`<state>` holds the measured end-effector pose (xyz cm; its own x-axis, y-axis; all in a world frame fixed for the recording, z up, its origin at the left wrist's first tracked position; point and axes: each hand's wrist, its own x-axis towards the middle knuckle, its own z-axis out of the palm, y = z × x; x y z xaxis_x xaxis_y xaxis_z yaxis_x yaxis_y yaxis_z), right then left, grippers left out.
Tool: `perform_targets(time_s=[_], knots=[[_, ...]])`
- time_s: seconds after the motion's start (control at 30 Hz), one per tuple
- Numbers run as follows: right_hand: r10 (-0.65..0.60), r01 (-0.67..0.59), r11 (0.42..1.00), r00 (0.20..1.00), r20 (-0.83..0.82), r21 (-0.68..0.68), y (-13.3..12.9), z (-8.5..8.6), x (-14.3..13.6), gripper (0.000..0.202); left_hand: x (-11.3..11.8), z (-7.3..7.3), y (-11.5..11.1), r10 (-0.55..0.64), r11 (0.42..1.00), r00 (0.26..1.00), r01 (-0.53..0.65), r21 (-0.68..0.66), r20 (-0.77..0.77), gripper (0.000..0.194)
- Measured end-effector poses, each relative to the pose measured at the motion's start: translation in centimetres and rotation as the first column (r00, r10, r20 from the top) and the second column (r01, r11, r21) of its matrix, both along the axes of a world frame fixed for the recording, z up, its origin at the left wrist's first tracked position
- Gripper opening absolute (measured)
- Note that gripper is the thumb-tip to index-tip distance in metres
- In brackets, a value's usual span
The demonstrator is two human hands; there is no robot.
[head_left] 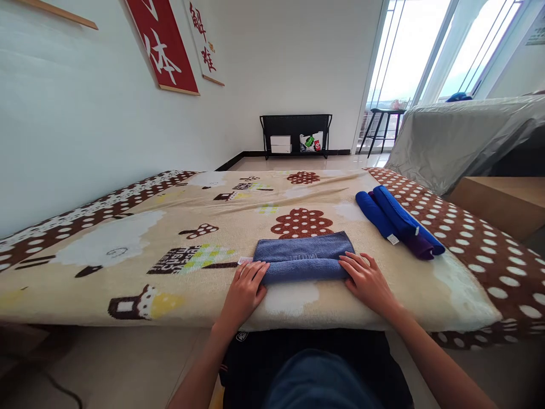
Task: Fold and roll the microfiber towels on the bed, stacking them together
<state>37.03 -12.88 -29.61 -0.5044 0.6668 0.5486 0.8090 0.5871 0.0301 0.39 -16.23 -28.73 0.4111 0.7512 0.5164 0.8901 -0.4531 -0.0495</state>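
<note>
A grey-blue towel (pixel 304 258) lies on the patterned blanket, its near part rolled up and its far part flat. My left hand (pixel 248 285) grips the left end of the roll, fingers on top and thumb at the near side. At the right end, my right hand (pixel 365 279) holds the roll in the same way. A small white tag (pixel 245 261) sticks out by my left fingers. To the right of the towel rest rolled blue towels (pixel 394 218), with a purple one (pixel 417 246) among them.
The cream blanket (pixel 128 238) with a brown dotted border covers the bed. Beyond it stand a black rack (pixel 296 128) with boxes and a dark stool (pixel 383 122). A grey-covered piece of furniture (pixel 460 130) and a brown box (pixel 506 201) are at the right.
</note>
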Motion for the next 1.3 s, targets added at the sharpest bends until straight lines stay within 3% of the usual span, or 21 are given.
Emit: perform_targets(time_s=[0.2, 0.33, 0.47, 0.53, 0.63, 0.73, 0.93, 1.17, 1.3], knots=[[0.038, -0.044, 0.994, 0.997, -0.068, -0.096, -1.9, 2.4, -0.9, 0.018, 0.3, 2.5, -2.5, 0.012, 0.997, 1.0, -0.012, -0.07, -0.004, 0.037], [-0.006, -0.001, 0.986, 0.999, -0.045, -0.165, -2.5, 3.1, -1.3, 0.018, 1.3, 3.9, -3.0, 0.089, 0.977, 0.995, -0.094, -0.193, -0.033, 0.024], [-0.126, 0.122, 0.99, 0.991, -0.038, -0.075, -2.1, 2.9, -3.3, 0.037, 4.0, 3.9, -2.0, 0.237, 0.968, 0.971, -0.239, -0.07, -0.045, 0.031], [-0.092, 0.09, 0.995, 0.994, -0.052, -0.042, -2.0, 2.7, -4.9, 0.048, 6.0, 3.6, -1.7, 0.182, 0.983, 0.983, -0.182, -0.023, -0.018, 0.044], [0.076, -0.078, 0.995, 0.996, -0.041, -0.059, -2.0, 2.4, -7.1, 0.052, 8.9, 2.8, -1.5, -0.016, 0.999, 1.0, 0.016, -0.047, -0.011, 0.052], [0.141, -0.144, 0.986, 0.989, -0.045, -0.086, -1.8, 2.1, -8.2, 0.05, 10.1, 2.0, -1.0, -0.071, 0.994, 0.997, 0.07, -0.08, -0.011, 0.053], [0.12, -0.123, 0.989, 0.992, -0.035, -0.078, -1.5, 1.1, -6.0, 0.054, 7.2, 0.8, -0.8, 0.001, 0.994, 1.0, -0.002, -0.106, -0.007, 0.052], [0.04, -0.041, 0.999, 0.998, -0.05, -0.016, -1.4, -0.4, -1.4, 0.061, 2.9, 0.7, -2.1, 0.06, 0.997, 0.998, -0.058, -0.058, 0.023, 0.049], [0.007, -0.008, 1.0, 0.997, -0.081, -0.012, -1.0, -0.9, -0.3, 0.062, 1.4, 0.7, -2.0, 0.051, 0.995, 0.998, -0.048, -0.093, 0.032, 0.058]])
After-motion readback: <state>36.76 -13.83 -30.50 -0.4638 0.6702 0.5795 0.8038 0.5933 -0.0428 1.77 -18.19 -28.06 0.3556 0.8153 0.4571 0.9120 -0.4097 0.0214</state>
